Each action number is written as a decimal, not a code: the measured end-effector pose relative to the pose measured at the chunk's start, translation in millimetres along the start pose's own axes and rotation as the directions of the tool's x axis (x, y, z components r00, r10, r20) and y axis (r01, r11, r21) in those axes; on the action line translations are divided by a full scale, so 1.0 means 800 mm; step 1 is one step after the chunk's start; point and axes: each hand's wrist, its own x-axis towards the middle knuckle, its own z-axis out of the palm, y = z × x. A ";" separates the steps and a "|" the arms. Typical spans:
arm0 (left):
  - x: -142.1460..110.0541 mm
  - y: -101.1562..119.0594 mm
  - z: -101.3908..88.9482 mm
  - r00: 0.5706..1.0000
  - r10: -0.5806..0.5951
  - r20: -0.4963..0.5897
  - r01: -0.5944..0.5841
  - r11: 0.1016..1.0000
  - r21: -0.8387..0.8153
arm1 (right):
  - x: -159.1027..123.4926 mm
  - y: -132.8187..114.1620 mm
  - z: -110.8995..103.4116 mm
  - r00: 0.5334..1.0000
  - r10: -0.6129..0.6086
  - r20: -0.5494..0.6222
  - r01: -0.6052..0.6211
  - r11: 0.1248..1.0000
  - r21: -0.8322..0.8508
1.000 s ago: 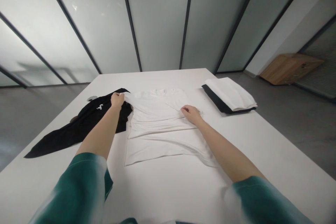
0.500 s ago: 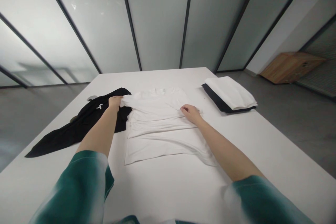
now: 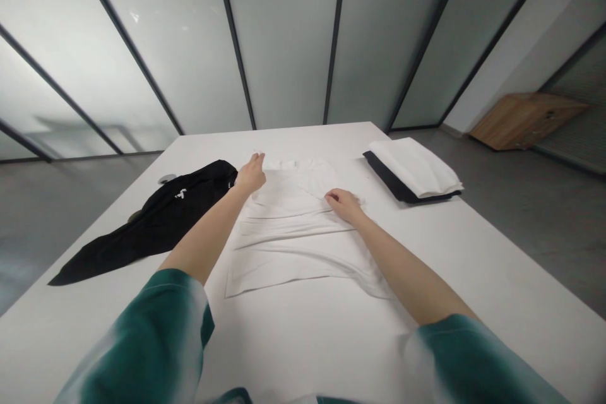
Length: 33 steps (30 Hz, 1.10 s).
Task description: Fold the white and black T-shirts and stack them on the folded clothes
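A white T-shirt (image 3: pixel 293 259) lies on the white table with its neckline at the far end and loose creases across its body. At the shirt's far left shoulder, my left hand (image 3: pixel 252 175) is closed on the white cloth, with a bit of it showing just past the fingertips. My right hand (image 3: pixel 344 205) rests on the right side of the shirt, fingers pinched together on the fabric near the sleeve. Part of the left sleeve is hidden behind my left hand.
To the left lies a black garment (image 3: pixel 161 218) with a small white logo, close to the shirt. A small grey round object (image 3: pixel 166 178) sits behind it. At the right stands a stack of folded white cloth (image 3: pixel 416 164) over black cloth (image 3: pixel 392 183).
My left hand has moved right and away from me, drawing the left sleeve inward from over the black garment. My right hand has stayed in place on the shirt.
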 end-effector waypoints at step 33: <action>-0.077 -0.031 0.012 0.951 -0.265 0.156 0.284 0.953 -0.110 | 0.003 0.003 0.003 0.999 -0.034 0.025 0.035 0.998 -0.048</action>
